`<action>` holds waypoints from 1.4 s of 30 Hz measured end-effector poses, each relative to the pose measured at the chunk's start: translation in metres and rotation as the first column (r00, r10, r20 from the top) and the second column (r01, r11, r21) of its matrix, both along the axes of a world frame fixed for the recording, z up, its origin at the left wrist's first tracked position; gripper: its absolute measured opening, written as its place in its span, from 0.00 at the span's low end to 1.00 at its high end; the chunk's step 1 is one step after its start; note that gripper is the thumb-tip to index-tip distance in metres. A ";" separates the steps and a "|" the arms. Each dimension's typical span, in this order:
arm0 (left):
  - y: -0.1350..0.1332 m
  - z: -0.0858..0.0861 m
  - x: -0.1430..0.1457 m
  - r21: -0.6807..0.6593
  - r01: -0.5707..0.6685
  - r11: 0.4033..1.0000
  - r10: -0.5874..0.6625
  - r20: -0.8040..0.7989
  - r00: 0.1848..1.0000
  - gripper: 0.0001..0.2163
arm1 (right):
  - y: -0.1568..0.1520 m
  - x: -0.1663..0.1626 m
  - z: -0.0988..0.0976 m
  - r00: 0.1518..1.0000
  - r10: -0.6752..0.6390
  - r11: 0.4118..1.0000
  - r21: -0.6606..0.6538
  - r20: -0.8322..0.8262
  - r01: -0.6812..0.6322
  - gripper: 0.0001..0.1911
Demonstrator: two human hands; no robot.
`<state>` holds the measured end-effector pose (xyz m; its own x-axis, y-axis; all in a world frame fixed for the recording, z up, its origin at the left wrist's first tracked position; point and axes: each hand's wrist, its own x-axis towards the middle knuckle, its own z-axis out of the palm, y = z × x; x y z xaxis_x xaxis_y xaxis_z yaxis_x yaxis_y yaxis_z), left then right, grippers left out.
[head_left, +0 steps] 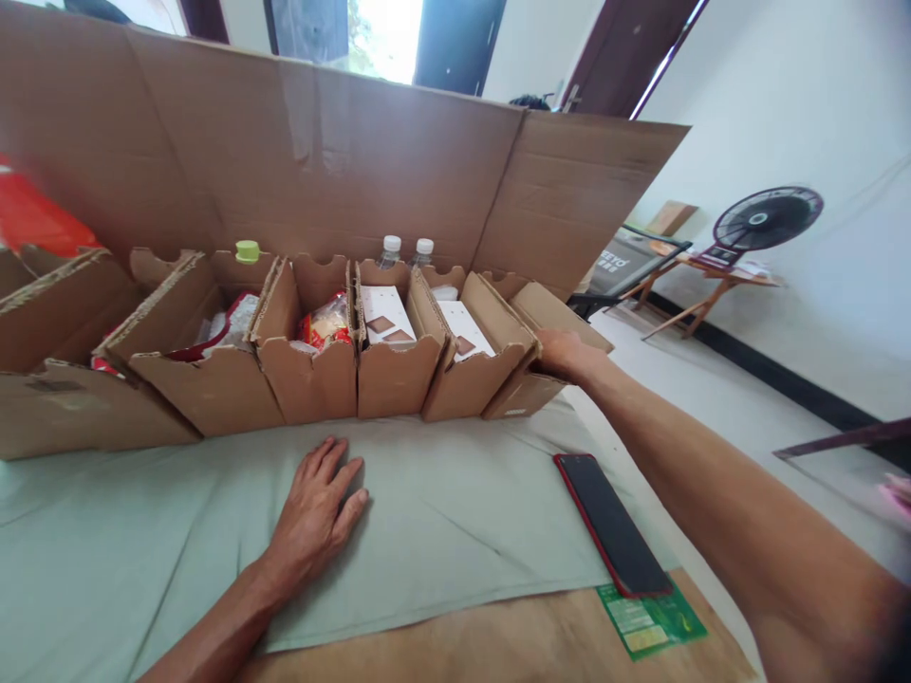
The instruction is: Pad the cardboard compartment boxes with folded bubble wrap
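Note:
My left hand (320, 503) lies flat on the pale green cloth (455, 512), fingers stretched out, holding nothing. My right hand (559, 351) reaches into the rightmost cardboard bin (519, 398); its fingers are hidden behind the bin's walls, so what they touch cannot be seen. Next to that bin stands another cardboard bin (455, 403) with a white box (466, 332) showing brown squares. A similar white box (388, 318) is in the bin to its left. Further left, a bin holds a red and clear packet (328, 323), and another holds a red-edged clear packet (238, 323).
A black phone (612, 522) with a red edge lies at the table's right, partly over a green card (651, 612). Behind the bins rises a tall cardboard panel (399, 161), with bottles (390, 251) in front. A fan (765, 223) stands on a small wooden table (726, 275).

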<state>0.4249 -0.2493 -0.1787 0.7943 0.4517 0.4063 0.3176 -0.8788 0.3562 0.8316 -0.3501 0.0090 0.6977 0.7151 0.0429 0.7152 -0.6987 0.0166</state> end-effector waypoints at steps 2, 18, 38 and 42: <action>0.000 0.000 0.000 0.009 -0.001 1.000 0.001 0.002 1.000 0.17 | 0.000 -0.006 0.012 0.996 -0.075 0.996 0.040 -0.057 0.078 0.17; -0.025 0.050 -0.005 -0.623 0.258 0.738 -0.102 0.274 0.956 0.30 | -0.110 -0.189 -0.002 0.762 0.387 0.485 0.817 -0.520 0.312 0.14; -0.028 0.071 -0.047 -0.971 0.203 0.122 0.214 0.226 0.950 0.10 | -0.082 -0.265 -0.117 0.633 0.412 0.724 0.658 -0.655 0.209 0.39; -0.025 0.067 -0.051 -0.964 0.265 0.003 0.220 0.260 0.940 0.12 | -0.072 -0.275 -0.116 0.737 0.470 0.770 0.634 -0.486 -0.074 0.36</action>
<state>0.3742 -0.2742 -0.1121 0.7804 0.5723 -0.2518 -0.0102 0.4143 0.9101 0.5564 -0.4221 -0.1068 0.4902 0.8603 0.1403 0.5896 -0.2086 -0.7803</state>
